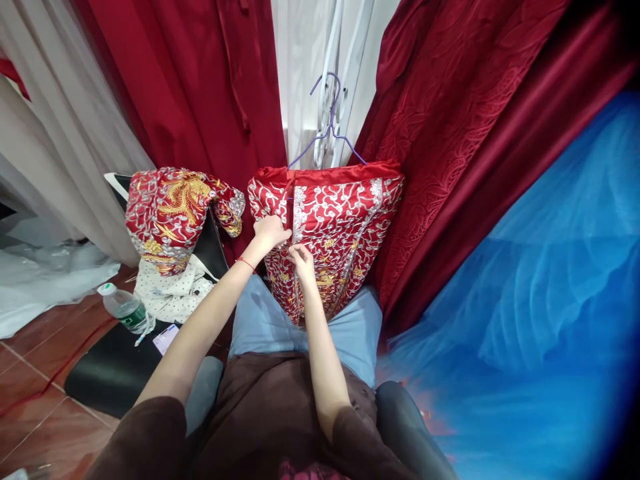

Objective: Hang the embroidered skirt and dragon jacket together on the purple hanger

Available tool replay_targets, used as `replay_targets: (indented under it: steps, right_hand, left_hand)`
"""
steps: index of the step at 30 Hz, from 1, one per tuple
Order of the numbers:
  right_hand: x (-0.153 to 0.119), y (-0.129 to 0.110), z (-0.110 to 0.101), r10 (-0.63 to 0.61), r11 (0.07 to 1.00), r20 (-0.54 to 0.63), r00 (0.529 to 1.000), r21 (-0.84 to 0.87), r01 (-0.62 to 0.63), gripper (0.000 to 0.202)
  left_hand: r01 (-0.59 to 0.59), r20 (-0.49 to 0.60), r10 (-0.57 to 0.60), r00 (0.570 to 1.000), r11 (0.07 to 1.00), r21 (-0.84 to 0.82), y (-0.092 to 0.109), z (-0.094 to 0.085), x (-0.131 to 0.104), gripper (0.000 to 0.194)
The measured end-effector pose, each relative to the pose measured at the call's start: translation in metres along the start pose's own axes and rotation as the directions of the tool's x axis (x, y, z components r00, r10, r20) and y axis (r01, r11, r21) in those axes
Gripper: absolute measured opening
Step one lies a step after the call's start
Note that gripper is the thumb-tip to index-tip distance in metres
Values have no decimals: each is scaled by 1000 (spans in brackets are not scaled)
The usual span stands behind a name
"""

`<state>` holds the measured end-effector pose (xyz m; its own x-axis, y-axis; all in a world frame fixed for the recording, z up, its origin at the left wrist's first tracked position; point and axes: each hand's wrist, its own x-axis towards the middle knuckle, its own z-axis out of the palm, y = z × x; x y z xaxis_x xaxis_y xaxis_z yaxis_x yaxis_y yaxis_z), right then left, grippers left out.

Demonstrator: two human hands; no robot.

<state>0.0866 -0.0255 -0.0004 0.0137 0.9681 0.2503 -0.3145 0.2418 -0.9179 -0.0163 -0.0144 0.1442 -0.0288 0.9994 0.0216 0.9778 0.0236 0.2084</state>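
A red garment (345,220) with silver and gold embroidery, perhaps a skirt, drapes down over my knees from a purple wire hanger (330,127). Along its front runs an opening edge with a silver border. My left hand (271,231) is closed on the fabric at the left side of that edge. Just below and to the right, my right hand (303,261) makes a pinch close to the same edge, fingertips near my left thumb. Whatever sits between the right fingertips is too small to make out.
At left, a black chair (120,367) holds a plastic bottle (125,308), a card (166,339) and dotted white cloth (173,290). Another embroidered red garment (173,213) lies behind. Dark red gowns (465,133) and blue tulle (540,287) hang close at right.
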Motion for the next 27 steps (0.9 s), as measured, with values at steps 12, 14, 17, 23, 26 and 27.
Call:
replay_targets:
  steps: [12, 14, 17, 23, 26, 27]
  right_hand:
    - [0, 2, 2, 20, 999, 12, 1000, 32, -21, 25]
    - [0, 2, 3, 22, 999, 13, 1000, 26, -22, 25]
    - [0, 1, 4, 16, 1000, 15, 1000, 19, -17, 25]
    - [-2, -6, 2, -29, 999, -15, 999, -29, 28, 24]
    - [-3, -11, 5, -48, 997, -45, 998, -60, 45, 22]
    - [-3, -13, 7, -45, 997, -51, 998, -62, 42, 22]
  left_hand:
    - [100, 221, -17, 975, 924, -369, -16, 15, 13, 31]
    - [99, 134, -64, 989, 957, -274, -12, 15, 10, 35]
    - [70, -21, -76, 997, 974, -214, -11, 23, 8, 37]
    - [-235, -168, 170, 971, 802, -550, -39, 64, 9, 32]
    - [-338, -262, 222, 939, 726, -598, -53, 84, -2, 19]
    - [-350, -289, 220, 932, 759, -549, -55, 89, -7, 12]
